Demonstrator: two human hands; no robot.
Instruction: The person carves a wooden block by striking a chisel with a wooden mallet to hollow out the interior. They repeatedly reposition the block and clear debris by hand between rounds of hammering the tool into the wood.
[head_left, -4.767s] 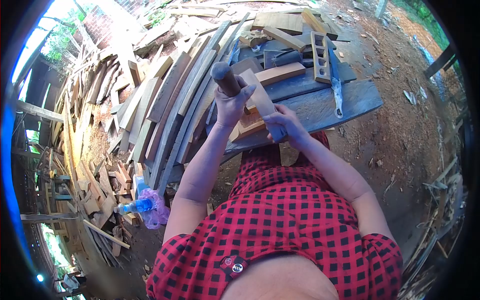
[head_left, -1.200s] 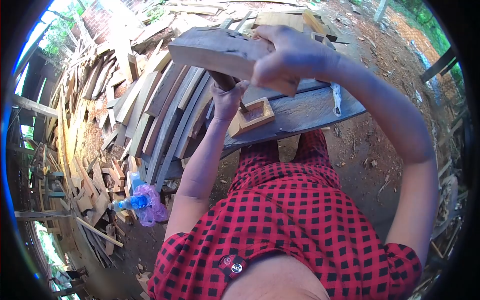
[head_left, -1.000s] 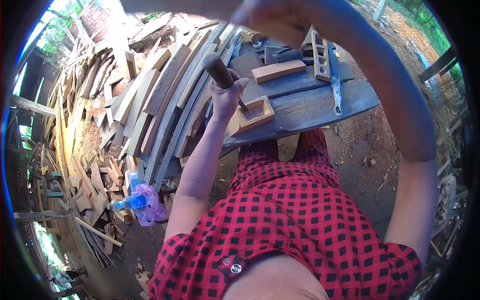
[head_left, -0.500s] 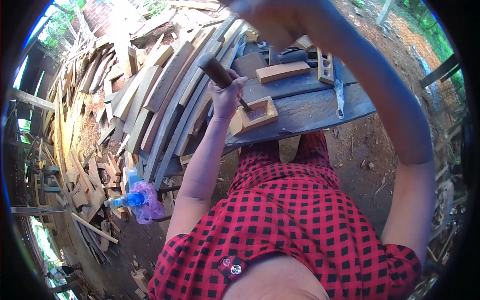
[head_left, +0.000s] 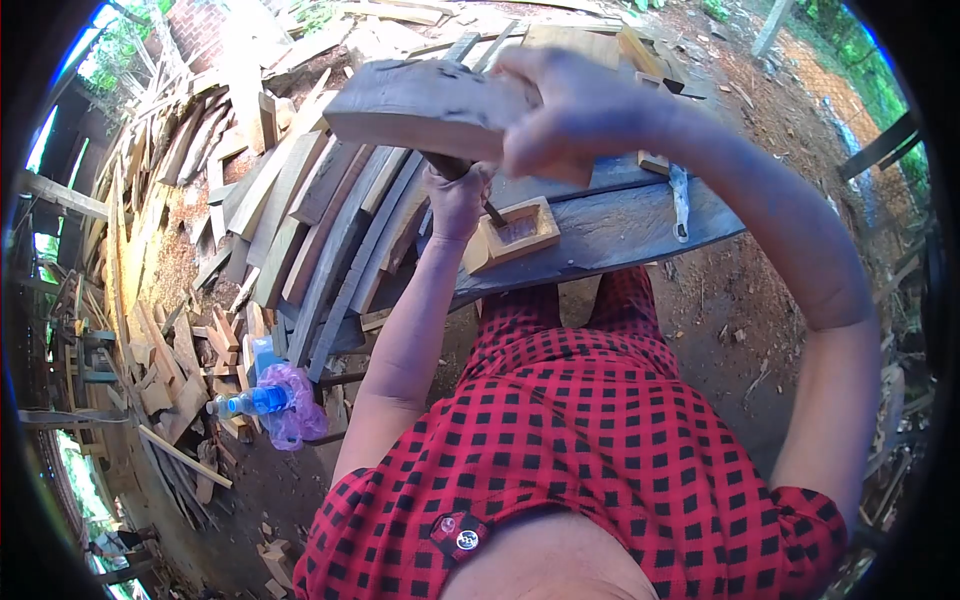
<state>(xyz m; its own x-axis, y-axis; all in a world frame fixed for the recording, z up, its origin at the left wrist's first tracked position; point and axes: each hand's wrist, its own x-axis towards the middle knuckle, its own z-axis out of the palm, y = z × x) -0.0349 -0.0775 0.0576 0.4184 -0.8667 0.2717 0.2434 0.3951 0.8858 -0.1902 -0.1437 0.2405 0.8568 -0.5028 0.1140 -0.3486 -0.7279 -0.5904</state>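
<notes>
My left hand (head_left: 459, 203) is wrapped round the thick handle of a chisel (head_left: 493, 212), whose blade slants down into the recess of a small wooden block (head_left: 484, 254). This hollowed block lies near the front edge of the workbench (head_left: 625, 222). Above it, my right hand (head_left: 575, 105) is closed on a chunky wooden mallet (head_left: 415, 102), slightly blurred. The mallet's broad head overlaps the top of the chisel handle in this view and hides it.
Long planks (head_left: 330, 240) are stacked left of the bench. A pale metal tool (head_left: 680, 205) lies on its right part. Blue plastic bottles (head_left: 258, 400) and a pink plastic bag (head_left: 298, 405) sit lower left. Wood offcuts (head_left: 180, 370) cover the ground beyond.
My right hand has come down from the top edge of the view, bringing the mallet over the chisel handle. My left hand and the hollowed block have stayed nearly in place.
</notes>
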